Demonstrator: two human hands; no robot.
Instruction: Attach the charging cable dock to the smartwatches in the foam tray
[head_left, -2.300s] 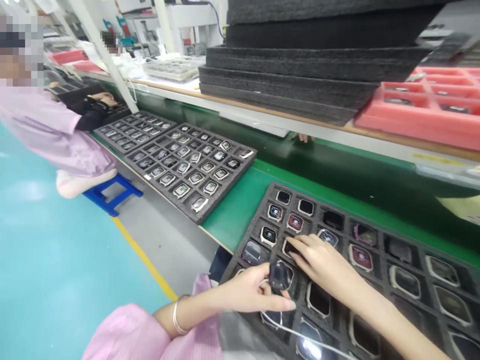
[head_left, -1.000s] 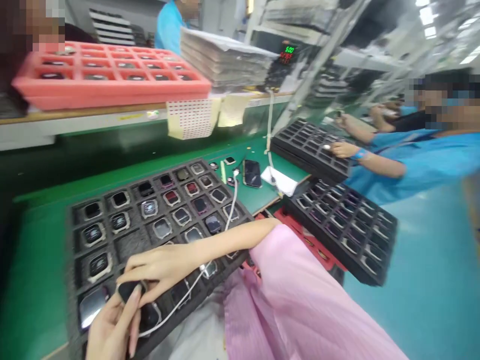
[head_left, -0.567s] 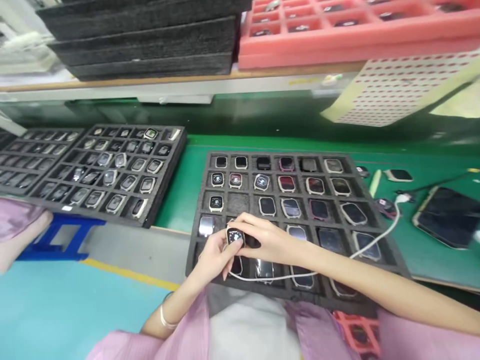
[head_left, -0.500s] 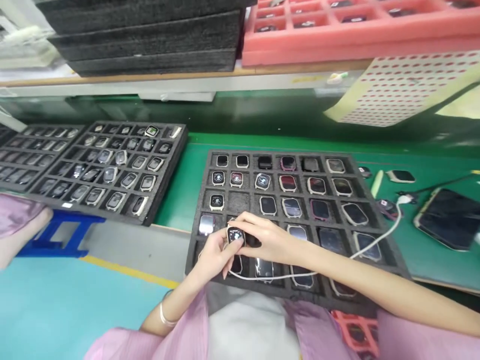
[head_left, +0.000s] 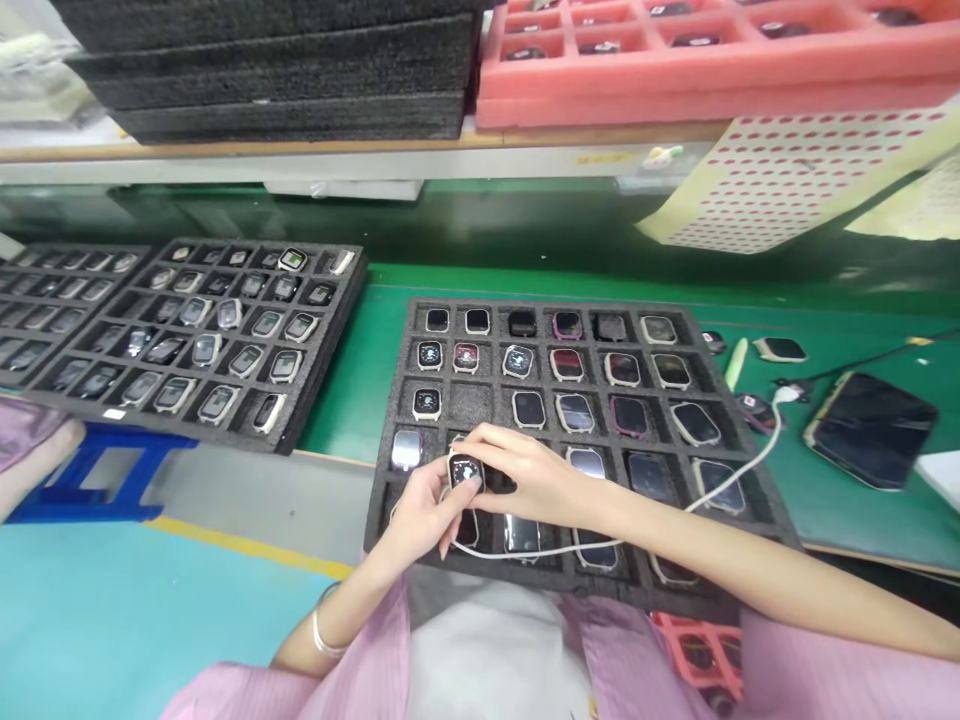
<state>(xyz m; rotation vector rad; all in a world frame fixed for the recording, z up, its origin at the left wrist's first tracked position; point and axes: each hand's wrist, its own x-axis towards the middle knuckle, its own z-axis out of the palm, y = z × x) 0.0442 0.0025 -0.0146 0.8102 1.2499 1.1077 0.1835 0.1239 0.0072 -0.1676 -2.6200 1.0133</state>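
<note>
Between my two hands is a smartwatch with a lit dial on its dark screen and a pale case. My left hand grips it from the left, thumb on the lower part of the screen. From the right, my right hand closes its fingers on the watch's top and side edges. A white cable runs from beneath my left fingers, under my right forearm, to a plug on the right. Below both hands lies a dark foam tray holding several watches, a few with lit faces. The watch's back is hidden.
More foam trays of watches lie to the left, beside another person's sleeve. A dark tablet-like device, a loose watch and a green stick are on the right. A shelf above carries black foam and pink trays.
The whole view has shifted slightly, so the trays and bench sit a little further left. Both hands keep their hold on the lit watch, with barely any movement.
</note>
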